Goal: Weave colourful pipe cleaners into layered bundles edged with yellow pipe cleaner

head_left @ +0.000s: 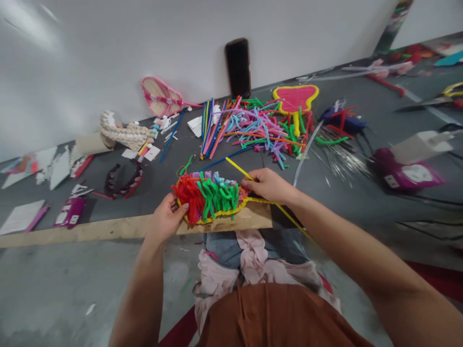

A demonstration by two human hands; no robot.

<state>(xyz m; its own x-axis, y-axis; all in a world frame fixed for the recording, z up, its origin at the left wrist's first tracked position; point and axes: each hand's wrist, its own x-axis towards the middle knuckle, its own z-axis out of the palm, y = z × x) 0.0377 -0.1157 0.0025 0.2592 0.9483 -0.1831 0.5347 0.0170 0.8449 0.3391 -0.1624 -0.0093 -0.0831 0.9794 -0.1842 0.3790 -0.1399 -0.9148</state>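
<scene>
My left hand grips the left edge of a pipe-cleaner piece, an oval with a yellow rim filled with red, green and purple loops. It rests at the near edge of the grey table. My right hand is closed in a pinch on a long yellow pipe cleaner at the piece's right side. That yellow stem runs up-left past my fingers and down-right under my wrist.
A heap of coloured pipe cleaners lies behind the piece. A dark phone leans on the white wall. A pink and yellow shape, a pink racket-like frame, a beaded white figure, paper scraps and purple packets are spread around.
</scene>
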